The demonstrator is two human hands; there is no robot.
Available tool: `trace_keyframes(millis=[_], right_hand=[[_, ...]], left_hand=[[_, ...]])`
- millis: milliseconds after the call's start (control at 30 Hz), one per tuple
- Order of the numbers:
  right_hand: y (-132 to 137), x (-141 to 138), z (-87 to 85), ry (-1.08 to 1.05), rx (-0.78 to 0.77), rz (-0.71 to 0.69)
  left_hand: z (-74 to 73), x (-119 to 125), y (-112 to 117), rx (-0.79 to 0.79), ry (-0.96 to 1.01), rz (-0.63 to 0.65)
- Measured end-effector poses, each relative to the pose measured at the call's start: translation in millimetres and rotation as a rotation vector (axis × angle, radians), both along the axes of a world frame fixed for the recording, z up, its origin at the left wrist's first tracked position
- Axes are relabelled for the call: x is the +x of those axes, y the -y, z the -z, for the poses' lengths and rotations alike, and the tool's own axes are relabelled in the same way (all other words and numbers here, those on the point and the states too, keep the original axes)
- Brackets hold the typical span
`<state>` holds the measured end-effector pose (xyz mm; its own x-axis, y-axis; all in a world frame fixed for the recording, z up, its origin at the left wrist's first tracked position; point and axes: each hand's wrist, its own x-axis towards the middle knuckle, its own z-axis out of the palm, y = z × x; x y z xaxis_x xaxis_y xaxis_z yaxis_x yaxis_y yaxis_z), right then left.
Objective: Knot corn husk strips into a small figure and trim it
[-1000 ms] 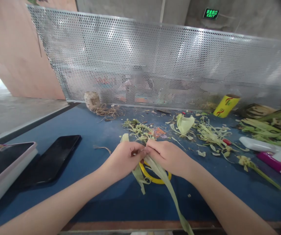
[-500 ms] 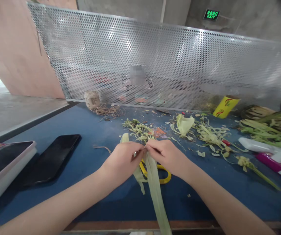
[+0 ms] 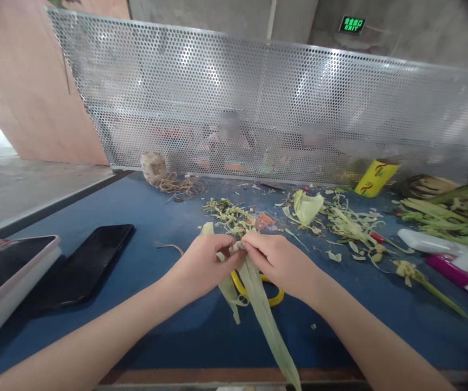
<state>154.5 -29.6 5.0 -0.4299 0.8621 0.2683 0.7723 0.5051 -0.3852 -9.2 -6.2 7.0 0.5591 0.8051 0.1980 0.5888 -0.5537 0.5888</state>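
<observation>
A long pale-green strip of corn husk (image 3: pixel 264 312) hangs from my fingertips and runs down past the table's front edge. Its upper end is pinched by my left hand (image 3: pixel 206 266), thumb and fingers closed. Meeting it from the other side, my right hand (image 3: pixel 280 263) is closed on the same end. The fingers cover most of the pinched part. Beneath lie yellow-handled scissors (image 3: pixel 276 297), mostly covered by the strip and hands. Another husk piece (image 3: pixel 229 296) shows behind and below my left hand. Just beyond my fingertips are small braided green pieces (image 3: pixel 229 214).
A black phone (image 3: pixel 91 260) and a white-edged box (image 3: pixel 17 288) stand left. Twine (image 3: pixel 180 185) lies at the back before a perforated metal screen (image 3: pixel 258 98). Husk scraps (image 3: pixel 351 225), a yellow roll (image 3: pixel 376 178) and a white-and-purple tool (image 3: pixel 460 277) are right. People sit beyond the screen.
The hanging end of the husk strip has swung to the right. My fingers have shifted slightly at the pinched end, and both hands stay close together.
</observation>
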Motion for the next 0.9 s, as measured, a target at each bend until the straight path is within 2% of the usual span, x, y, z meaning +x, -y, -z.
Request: trace_keyframes(millis=[133,333,500,633,767,833,900], right_hand=[[-0.3,1.2,-0.4,0.064,0.01,0.009],[0.2,4.3,-2.3,0.134,0.046,-0.054],[0.5,7.3,-3.3,0.005,0.013,-0.103],[-1.3,5.1,1.2,-0.129,-0.013,-0.117],[-2.2,0.9,4.2,-0.273,-0.003,-0.085],[-1.8,0.8,2.2,-0.33,-0.023,-0.064],[-1.2,2.3,-1.5,-0.354,-0.071,-0.041]], left_hand=[[-0.3,0.0,1.1,0.024,-0.028,0.024],[-0.8,-0.5,0.6,0.321,-0.123,0.143],[-2.5,-4.7,-0.5,0.411,-0.159,0.247],[-1.6,-6.0,1.8,0.496,-0.134,0.261],[-0.7,-3.6,5.9,0.674,-0.119,0.282],[-1.9,-2.4,7.5,0.719,-0.089,0.255],[-3.9,-2.1,8.1,0.638,-0.045,0.184]])
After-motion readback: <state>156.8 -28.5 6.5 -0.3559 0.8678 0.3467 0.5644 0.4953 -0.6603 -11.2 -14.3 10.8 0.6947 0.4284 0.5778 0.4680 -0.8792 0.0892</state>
